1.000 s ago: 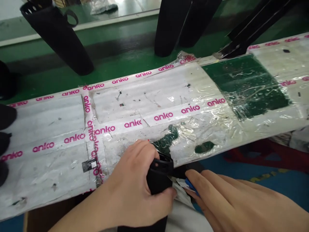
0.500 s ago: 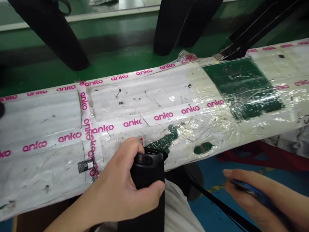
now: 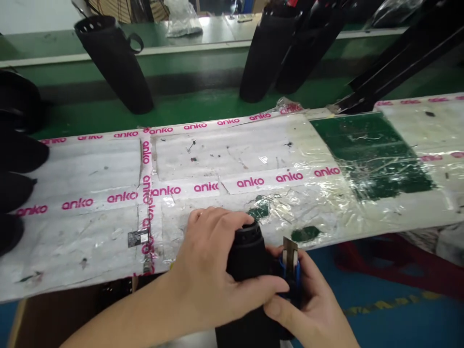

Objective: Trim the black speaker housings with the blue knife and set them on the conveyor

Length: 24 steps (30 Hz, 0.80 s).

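A black cylinder with a ringed, slotted top end (image 3: 246, 258) stands tilted at the near edge of the bench. My left hand (image 3: 213, 266) is closed around its upper part, fingers over the far side of the top and thumb across the front. My right hand (image 3: 315, 304) is closed on a utility knife (image 3: 290, 261) with blue edges, its short metal blade pointing up. The knife is beside the cylinder's right side, and my right thumb lies near my left thumb. The cylinder's lower end runs out of view.
The bench top (image 3: 232, 154) is covered in white sheeting and pink-lettered tape. Behind it, black cylinders (image 3: 116, 63) lean on a green surface (image 3: 203, 101). Dark rounded pieces (image 3: 21, 150) line the left edge. Below are a cardboard box (image 3: 47, 319) and blue floor (image 3: 391, 328).
My right hand has come in from the right with the knife, up against the cylinder. My left hand and the cylinder have shifted right, and the cylinder has turned. The view has tilted up.
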Each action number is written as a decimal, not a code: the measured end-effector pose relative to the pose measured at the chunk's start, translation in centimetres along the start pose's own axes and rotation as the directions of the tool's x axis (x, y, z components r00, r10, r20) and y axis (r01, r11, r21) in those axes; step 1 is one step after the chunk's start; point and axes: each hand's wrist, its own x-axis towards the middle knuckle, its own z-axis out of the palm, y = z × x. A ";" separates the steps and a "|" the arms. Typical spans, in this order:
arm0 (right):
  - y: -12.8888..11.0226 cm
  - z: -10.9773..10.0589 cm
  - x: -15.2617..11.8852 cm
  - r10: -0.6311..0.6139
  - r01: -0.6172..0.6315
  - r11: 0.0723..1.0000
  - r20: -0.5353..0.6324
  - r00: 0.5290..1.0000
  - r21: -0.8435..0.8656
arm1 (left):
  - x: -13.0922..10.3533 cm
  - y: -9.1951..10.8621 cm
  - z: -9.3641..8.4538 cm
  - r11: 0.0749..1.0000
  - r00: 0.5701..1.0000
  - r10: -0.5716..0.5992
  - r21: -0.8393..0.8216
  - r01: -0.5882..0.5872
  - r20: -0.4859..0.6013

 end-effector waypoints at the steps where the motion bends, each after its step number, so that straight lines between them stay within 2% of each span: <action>1: 0.1 -0.5 0.3 -0.005 0.005 1.000 -0.027 1.000 0.002 | 0.1 0.2 0.5 0.998 0.998 0.063 -0.001 -0.063 -0.006; 5: 0.6 -1.5 0.4 -0.014 0.015 0.999 -0.027 1.000 0.036 | 0.6 -0.4 0.8 0.984 0.975 0.166 -0.095 -0.154 0.148; 7: 1.0 -1.5 0.3 -0.009 0.011 0.997 -0.021 1.000 0.071 | 0.6 -1.0 1.0 0.981 0.977 0.190 -0.060 -0.185 0.092; 10: 1.7 -1.4 0.3 -0.010 0.012 0.993 -0.015 1.000 0.115 | 0.4 -1.8 2.0 0.974 0.970 0.222 -0.023 -0.225 -0.098; 12: 1.9 -1.5 0.4 -0.021 0.021 0.992 -0.006 1.000 0.124 | 0.3 -2.1 2.8 0.976 0.981 0.154 -0.135 -0.169 -0.115; 14: 2.0 -1.6 0.6 -0.037 0.036 0.992 0.008 0.999 0.118 | 0.3 -1.8 3.3 0.959 0.998 0.054 -0.276 -0.062 -0.038; 16: 2.0 -1.5 0.6 -0.056 0.053 0.994 0.025 0.998 0.100 | 0.3 -0.9 3.2 0.948 1.000 -0.009 -0.317 0.010 0.005; 20: 2.2 -0.6 0.2 -0.073 0.069 0.997 0.080 0.994 0.046 | 0.2 1.5 1.6 0.986 0.996 -0.087 -0.140 0.090 0.027; 24: 2.2 -0.2 0.0 -0.093 0.097 0.995 0.094 0.991 -0.039 | 0.3 2.3 -0.2 0.979 0.959 -0.196 0.103 0.178 0.202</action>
